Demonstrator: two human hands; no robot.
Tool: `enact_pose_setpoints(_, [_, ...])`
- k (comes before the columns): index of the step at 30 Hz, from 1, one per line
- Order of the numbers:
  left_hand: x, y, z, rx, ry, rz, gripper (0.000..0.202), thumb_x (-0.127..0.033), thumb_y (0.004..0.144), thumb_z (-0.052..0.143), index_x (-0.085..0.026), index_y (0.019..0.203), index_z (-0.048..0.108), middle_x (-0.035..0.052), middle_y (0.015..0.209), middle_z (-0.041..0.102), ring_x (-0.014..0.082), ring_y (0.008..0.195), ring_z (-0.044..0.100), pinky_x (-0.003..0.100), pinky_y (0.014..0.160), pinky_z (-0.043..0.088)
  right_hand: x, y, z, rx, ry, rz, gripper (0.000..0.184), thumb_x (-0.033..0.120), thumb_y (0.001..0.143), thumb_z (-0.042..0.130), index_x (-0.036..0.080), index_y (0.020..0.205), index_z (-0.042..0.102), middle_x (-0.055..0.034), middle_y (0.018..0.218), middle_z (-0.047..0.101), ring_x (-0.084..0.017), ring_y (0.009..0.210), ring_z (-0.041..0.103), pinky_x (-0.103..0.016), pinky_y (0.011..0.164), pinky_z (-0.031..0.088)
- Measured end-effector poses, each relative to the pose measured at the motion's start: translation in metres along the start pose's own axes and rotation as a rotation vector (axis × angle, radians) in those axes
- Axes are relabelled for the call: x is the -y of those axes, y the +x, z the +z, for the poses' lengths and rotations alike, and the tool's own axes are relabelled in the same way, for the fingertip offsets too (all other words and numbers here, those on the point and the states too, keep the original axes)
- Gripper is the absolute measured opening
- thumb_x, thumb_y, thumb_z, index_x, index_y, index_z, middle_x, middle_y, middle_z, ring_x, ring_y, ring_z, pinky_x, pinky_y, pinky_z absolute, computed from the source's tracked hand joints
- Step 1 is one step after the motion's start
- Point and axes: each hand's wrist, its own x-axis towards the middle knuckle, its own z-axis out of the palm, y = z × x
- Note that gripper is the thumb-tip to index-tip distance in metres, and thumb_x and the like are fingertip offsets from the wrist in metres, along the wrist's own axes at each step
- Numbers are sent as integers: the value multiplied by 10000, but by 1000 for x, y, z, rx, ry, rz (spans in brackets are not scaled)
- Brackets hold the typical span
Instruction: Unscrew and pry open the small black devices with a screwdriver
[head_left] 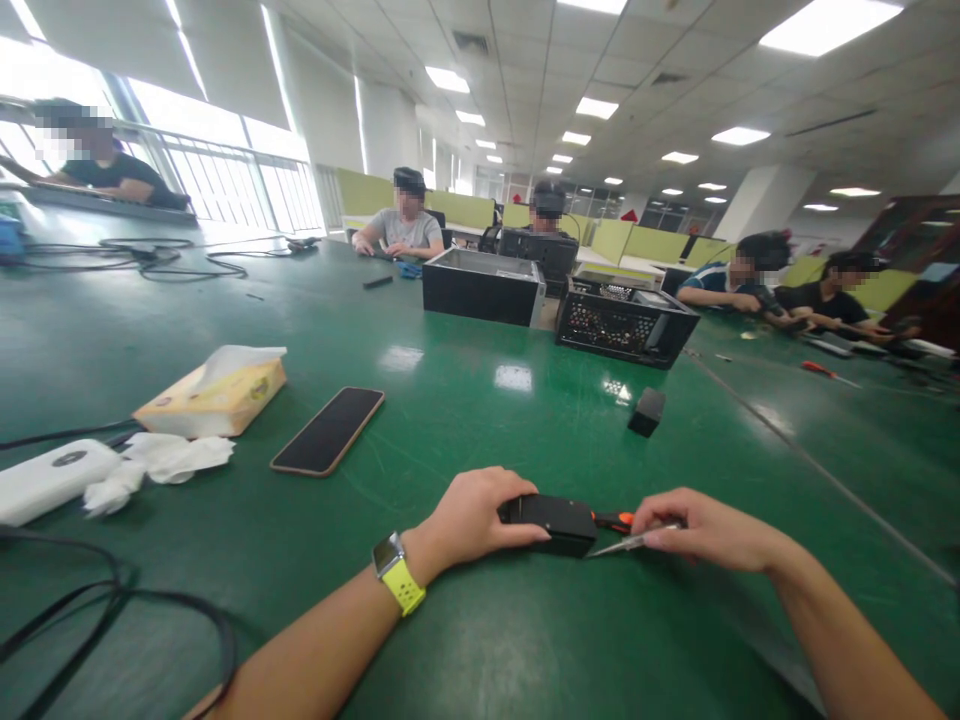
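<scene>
Our left hand (480, 513) had its grip around a black box (568, 522) on the green worktop (495, 630). Our right hand (709, 532) grasped a thin metal tool (624, 543), its tip by the box's right end; we could not tell whether they touched. An orange-and-black tool (619, 521) lay just beyond it. Farther off we saw a phone (328, 430) to the left and a small black block (646, 411) to the right, then two computer cases (480, 290), and a co-worker (412, 236) in grey beyond.
</scene>
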Motion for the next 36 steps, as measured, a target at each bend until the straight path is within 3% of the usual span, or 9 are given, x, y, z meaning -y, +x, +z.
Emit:
enact_pose_setpoints(6, [1,0,1,0,9,3,424,-520,818,721,-172,1059,696,69,957,736,237,865,683,310,773,510,-5,-5,11,-26,103,-33,362,520,878,612,178,974,683,28,693,496,-92,541,405,-212,494,314])
enact_pose_setpoints(12, [2,0,1,-4,9,7,436,-529,813,722,-170,1059,695,70,964,733,235,869,681,311,783,514,-5,4,19,-72,153,-75,374,534,872,618,175,966,667,36,668,492,-88,517,391,-217,481,293])
enact_pose_setpoints(20, [2,0,1,-7,-2,4,422,-516,807,734,-171,1048,701,66,954,735,239,862,684,310,766,515,-15,5,14,-145,166,-58,399,536,885,601,152,969,671,52,604,463,-71,467,369,-210,448,255])
enact_pose_setpoints(28, [2,0,2,-12,7,7,427,-519,802,736,-174,1051,700,69,954,736,239,863,686,314,775,517,-14,19,31,-260,91,-81,305,443,834,688,140,855,661,38,627,499,-99,564,436,-222,530,309])
enact_pose_setpoints(36, [2,0,3,-44,-40,0,374,-468,816,735,-169,1037,693,67,969,732,233,864,678,310,762,509,-8,20,35,-159,-21,-94,282,406,853,658,148,748,694,17,645,529,-115,589,446,-232,542,308])
